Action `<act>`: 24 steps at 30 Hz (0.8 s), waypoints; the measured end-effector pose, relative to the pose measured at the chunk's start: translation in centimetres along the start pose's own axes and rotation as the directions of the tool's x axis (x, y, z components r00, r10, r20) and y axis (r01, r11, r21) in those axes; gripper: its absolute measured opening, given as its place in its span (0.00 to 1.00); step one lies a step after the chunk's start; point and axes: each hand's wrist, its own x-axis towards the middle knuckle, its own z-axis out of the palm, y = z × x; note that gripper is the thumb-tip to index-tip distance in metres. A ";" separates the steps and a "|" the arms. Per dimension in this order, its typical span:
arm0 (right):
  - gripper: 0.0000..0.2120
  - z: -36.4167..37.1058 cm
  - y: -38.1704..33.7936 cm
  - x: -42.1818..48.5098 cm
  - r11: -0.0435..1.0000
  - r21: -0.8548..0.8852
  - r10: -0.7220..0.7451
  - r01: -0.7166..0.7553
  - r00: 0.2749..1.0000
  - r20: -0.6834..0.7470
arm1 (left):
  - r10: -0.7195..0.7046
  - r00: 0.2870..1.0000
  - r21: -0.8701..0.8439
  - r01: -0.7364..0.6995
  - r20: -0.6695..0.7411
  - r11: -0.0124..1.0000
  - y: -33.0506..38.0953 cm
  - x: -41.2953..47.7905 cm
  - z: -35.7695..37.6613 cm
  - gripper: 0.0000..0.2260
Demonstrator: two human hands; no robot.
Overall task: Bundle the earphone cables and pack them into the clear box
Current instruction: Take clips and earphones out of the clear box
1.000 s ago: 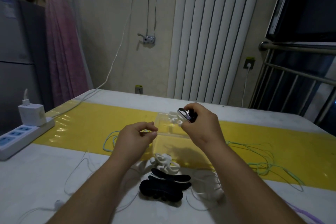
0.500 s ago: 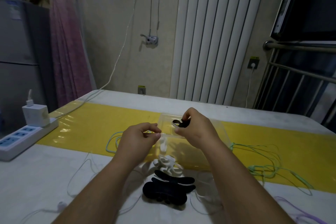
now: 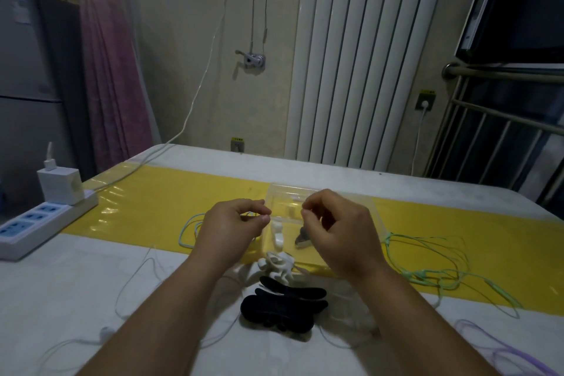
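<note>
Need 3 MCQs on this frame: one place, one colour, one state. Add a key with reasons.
1. Where does the power strip lie?
A) at the left edge of the table
B) at its far right edge
C) on the floor

2. What colour is the loose cable right of the clear box?
A) red
B) green
C) black

3. How are the fingers of the left hand and right hand?
A) flat on the table
B) curled, above the table
C) out of view

Key:
1 A: the strip lies by the left edge, a white charger on it.
2 B: the cable sprawls pale green over the yellow band.
3 B: both hands are raised by the box, fingers curled.
</note>
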 end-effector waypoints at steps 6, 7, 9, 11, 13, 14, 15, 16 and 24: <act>0.03 -0.1 -0.7 -1.8 0.991 -0.057 0.132 -0.120 0.874 0.468 | 0.007 1.000 -0.014 -0.007 0.014 1.000 -0.1 -0.2 0.0 0.05; 0.04 -0.2 -0.9 -1.8 0.989 -0.087 0.150 -0.122 0.840 0.521 | 0.008 1.000 -0.012 -0.007 0.011 1.000 -0.2 -0.2 -0.1 0.05; 0.08 -0.2 -1.1 -1.9 0.982 -0.153 0.183 -0.112 0.769 0.612 | 0.009 1.000 -0.009 -0.009 0.005 1.000 -0.2 -0.2 -0.1 0.05; 0.16 -0.2 -1.3 -1.9 0.974 -0.194 0.221 -0.120 0.700 0.679 | 0.015 1.000 -0.001 -0.015 0.005 1.000 -0.1 -0.1 0.0 0.05; 0.21 -0.4 -1.6 -1.9 0.967 -0.207 0.253 -0.148 0.647 0.719 | 0.014 1.000 0.005 -0.014 0.008 1.000 -0.1 0.0 0.0 0.05; 0.23 -0.5 -1.7 -1.9 0.966 -0.216 0.258 -0.143 0.622 0.740 | 0.012 1.000 0.006 -0.012 0.008 1.000 -0.2 -0.1 0.0 0.05; 0.24 -0.6 -2.0 -1.9 0.965 -0.229 0.258 -0.127 0.599 0.758 | 0.011 1.000 0.005 -0.011 0.006 1.000 -0.2 -0.1 0.0 0.05; 0.26 -0.8 -2.2 -1.9 0.964 -0.242 0.260 -0.110 0.581 0.771 | 0.011 1.000 0.004 -0.011 0.003 1.000 -0.2 -0.1 0.1 0.05; 0.33 -1.0 -2.7 -1.9 0.920 -0.389 0.302 0.043 0.555 0.776 | 0.014 1.000 -0.008 -0.014 -0.001 1.000 -0.1 -0.3 0.2 0.04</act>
